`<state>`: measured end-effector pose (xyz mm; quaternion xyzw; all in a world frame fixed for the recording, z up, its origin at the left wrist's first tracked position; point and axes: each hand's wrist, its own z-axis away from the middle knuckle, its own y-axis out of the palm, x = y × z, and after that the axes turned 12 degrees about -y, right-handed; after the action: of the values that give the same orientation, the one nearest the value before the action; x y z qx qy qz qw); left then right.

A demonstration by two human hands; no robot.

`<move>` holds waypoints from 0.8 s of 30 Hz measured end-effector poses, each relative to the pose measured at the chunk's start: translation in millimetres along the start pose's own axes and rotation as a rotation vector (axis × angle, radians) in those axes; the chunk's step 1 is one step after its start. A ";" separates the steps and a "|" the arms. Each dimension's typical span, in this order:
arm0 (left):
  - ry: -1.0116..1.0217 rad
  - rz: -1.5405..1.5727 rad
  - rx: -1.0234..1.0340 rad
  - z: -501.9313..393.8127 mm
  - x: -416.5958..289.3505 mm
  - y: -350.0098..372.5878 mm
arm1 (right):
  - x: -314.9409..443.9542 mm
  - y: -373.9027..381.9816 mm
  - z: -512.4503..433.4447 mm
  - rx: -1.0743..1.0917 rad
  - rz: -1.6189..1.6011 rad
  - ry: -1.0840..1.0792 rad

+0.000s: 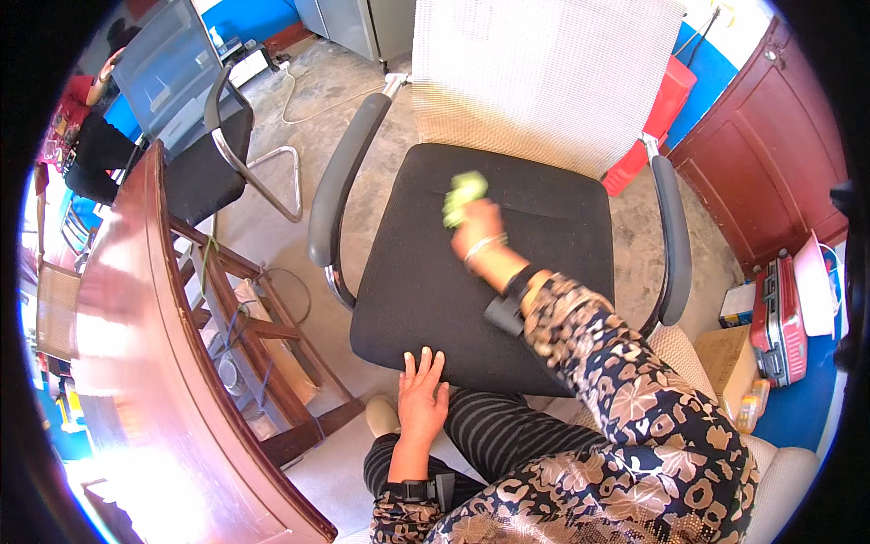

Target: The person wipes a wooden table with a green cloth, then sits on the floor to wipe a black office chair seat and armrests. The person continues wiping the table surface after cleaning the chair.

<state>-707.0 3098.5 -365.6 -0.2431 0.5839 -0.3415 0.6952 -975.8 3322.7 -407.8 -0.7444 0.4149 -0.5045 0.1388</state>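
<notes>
A black padded seat (544, 251) of an office armchair with a pale mesh backrest (544, 75) fills the middle of the view. My right hand (478, 228), blurred, grips a bunched yellow-green cloth (465, 196) over the rear left part of the seat. My left hand (421, 401) rests on the seat's front edge with its fingers apart and holds nothing. Grey armrests (350, 177) on metal tubes stand on both sides of the seat.
At left a glossy wooden table (129, 306) curves past, with a wooden frame below. Beyond it are another black chair (204, 170) and a person (88, 136). A red suitcase (781, 323), a cardboard box (724, 360) and a wooden door (768, 149) are at right.
</notes>
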 end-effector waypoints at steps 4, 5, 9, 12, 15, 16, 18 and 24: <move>-0.005 -0.098 -0.019 -0.1 0.1 -6.7 | 37.1 10.8 24.0 0.335 -0.480 -0.606; -0.015 -0.102 -0.008 1.1 0.0 -7.6 | 17.2 -12.2 5.7 0.306 -0.196 -0.673; -0.018 -0.042 0.002 0.7 -0.5 -1.9 | -78.2 -88.4 -90.2 -0.464 -0.469 0.215; 0.002 0.010 -0.027 -1.4 -0.2 4.2 | -60.2 -46.1 -63.5 -0.134 0.016 0.377; 0.036 -0.010 -0.048 -5.2 2.2 1.9 | -2.8 3.1 2.7 0.256 0.056 -0.165; 0.043 -0.024 -0.072 -4.9 2.8 0.2 | 1.3 -2.7 2.7 0.448 -0.220 -0.334; 0.043 -0.040 -0.074 -3.0 2.1 -0.5 | -6.3 -31.9 -11.2 0.383 -0.100 -0.284; 0.011 -0.021 -0.048 -3.8 1.0 4.3 | -47.2 -71.2 -75.7 -0.209 -0.166 0.427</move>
<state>-709.8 3100.7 -370.1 -0.2641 0.5932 -0.3362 0.6822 -1014.3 3418.5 -359.1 -0.6627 0.4222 -0.6144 -0.0716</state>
